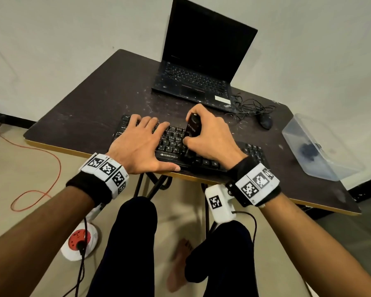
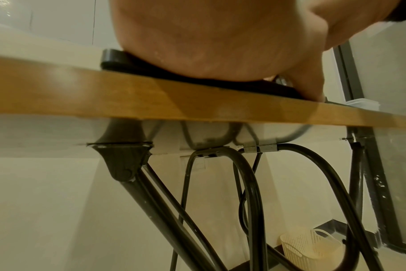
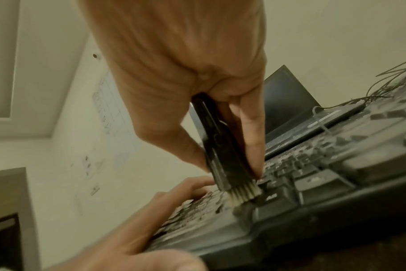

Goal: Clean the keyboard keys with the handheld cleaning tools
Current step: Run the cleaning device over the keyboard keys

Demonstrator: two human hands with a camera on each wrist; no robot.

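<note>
A black keyboard lies near the front edge of the dark table. My left hand lies flat on the keyboard's left half, fingers straight, thumb along the front rim. My right hand grips a black cleaning brush upright over the middle keys. In the right wrist view the cleaning brush has its pale bristles pressed on the bottom key row of the keyboard, beside the Alt key. The left wrist view shows only my palm on the keyboard edge.
An open black laptop stands behind the keyboard. A mouse with tangled cable lies to the right, and a clear plastic box sits at the table's right edge. Under the table are folding legs, a power strip and my knees.
</note>
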